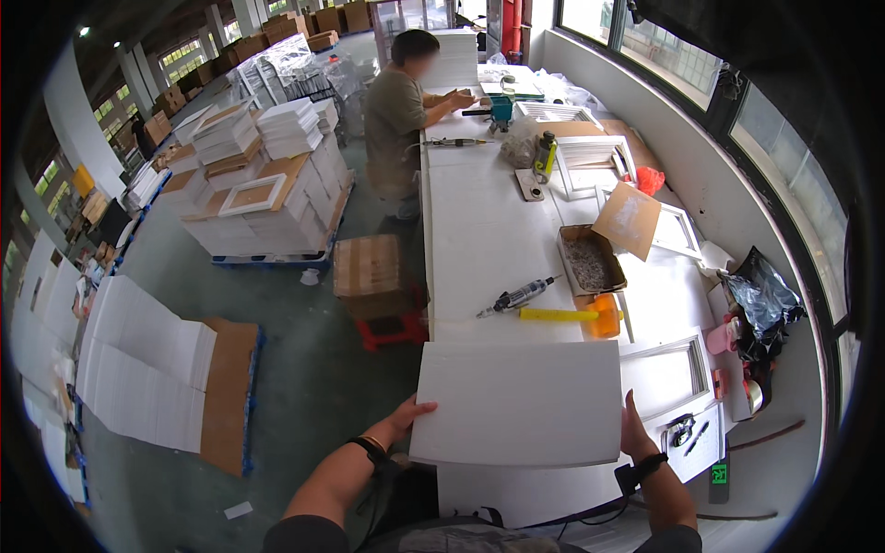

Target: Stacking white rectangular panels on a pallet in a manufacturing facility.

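Observation:
A white rectangular panel (516,401) spans the space between my two hands, over the near end of the white worktable. The lower edge looks doubled, so I cannot tell if it is one sheet or more. My left hand (407,417) grips the left edge, its thumb on top and the other fingers hidden beneath. At the right edge, my right hand (634,431) presses along the side with its fingers pointing away from me. Just beyond the panel lie a mallet (604,315) with an orange head and yellow handle, and a grey electric screwdriver (518,297).
An open carton of small hardware (590,261) stands on the worktable (461,212), near white frames (666,373). A clipboard (693,442) lies at the right. Across the table's far left, another person (401,106) works. A carton (367,272) and stacked panels (147,359) occupy the left floor.

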The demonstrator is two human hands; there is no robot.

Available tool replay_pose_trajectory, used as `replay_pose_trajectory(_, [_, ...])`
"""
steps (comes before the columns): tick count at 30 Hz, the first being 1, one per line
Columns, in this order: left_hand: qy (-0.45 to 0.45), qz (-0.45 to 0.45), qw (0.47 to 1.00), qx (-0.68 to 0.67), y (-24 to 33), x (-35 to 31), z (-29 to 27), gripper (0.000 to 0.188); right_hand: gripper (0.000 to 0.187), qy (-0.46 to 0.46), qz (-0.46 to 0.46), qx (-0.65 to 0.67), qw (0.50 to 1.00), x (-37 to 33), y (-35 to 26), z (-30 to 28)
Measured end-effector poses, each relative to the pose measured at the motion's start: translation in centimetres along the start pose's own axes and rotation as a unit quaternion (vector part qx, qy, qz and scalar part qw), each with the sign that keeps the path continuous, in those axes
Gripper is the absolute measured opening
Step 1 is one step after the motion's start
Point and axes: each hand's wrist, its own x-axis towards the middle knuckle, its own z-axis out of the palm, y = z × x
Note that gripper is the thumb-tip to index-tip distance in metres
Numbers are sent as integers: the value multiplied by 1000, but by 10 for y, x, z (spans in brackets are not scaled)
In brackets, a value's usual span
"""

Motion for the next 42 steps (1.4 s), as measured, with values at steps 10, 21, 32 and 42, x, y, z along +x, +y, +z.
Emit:
replay_pose_trajectory(10, [-31,-22,999,-15,11,-8,-14,69,84,117,-49,88,988,-51,85,17])
replay_pose_trajectory(21, [-59,-27,998,7,22,-3,-20,61,66,246,-83,102,960,-67,122,81])
replay_pose_trajectory(32, [-5,-46,999,9,20,-51,-29,66,64,317,-92,130,935,-86,153,125])
replay_pose_trajectory(42, [11,-1,1000,4,39,-145,-71,68,63,293,-93,141,941,-92,161,199])
